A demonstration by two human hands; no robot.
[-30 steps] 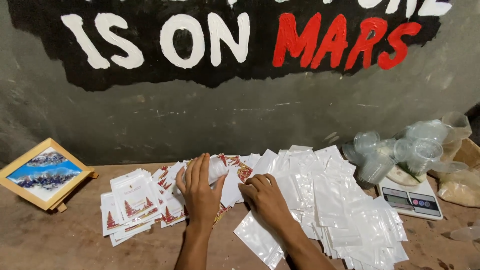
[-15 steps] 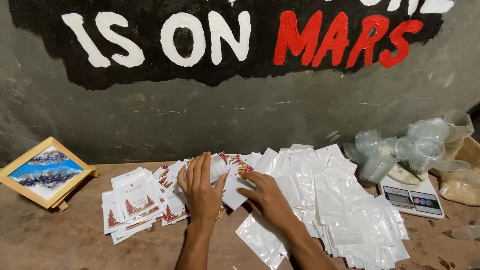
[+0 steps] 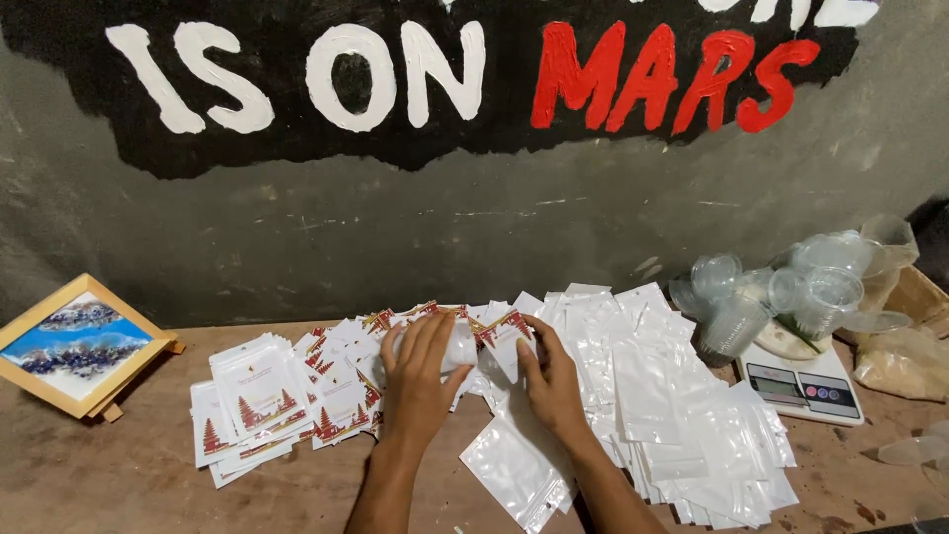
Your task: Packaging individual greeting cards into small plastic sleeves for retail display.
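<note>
Gripping one white pouch (image 3: 494,348) between them, the left hand (image 3: 420,381) and right hand (image 3: 550,381) rest on spread packets (image 3: 682,415) over the wooden table (image 3: 109,475).

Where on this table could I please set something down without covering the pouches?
Bare wood shows on the table at front left, between the framed picture and the printed pouches. A smaller patch lies front right, below the scale. The middle is crowded: white pouches spread wide, with the left hand and right hand on them.
</note>
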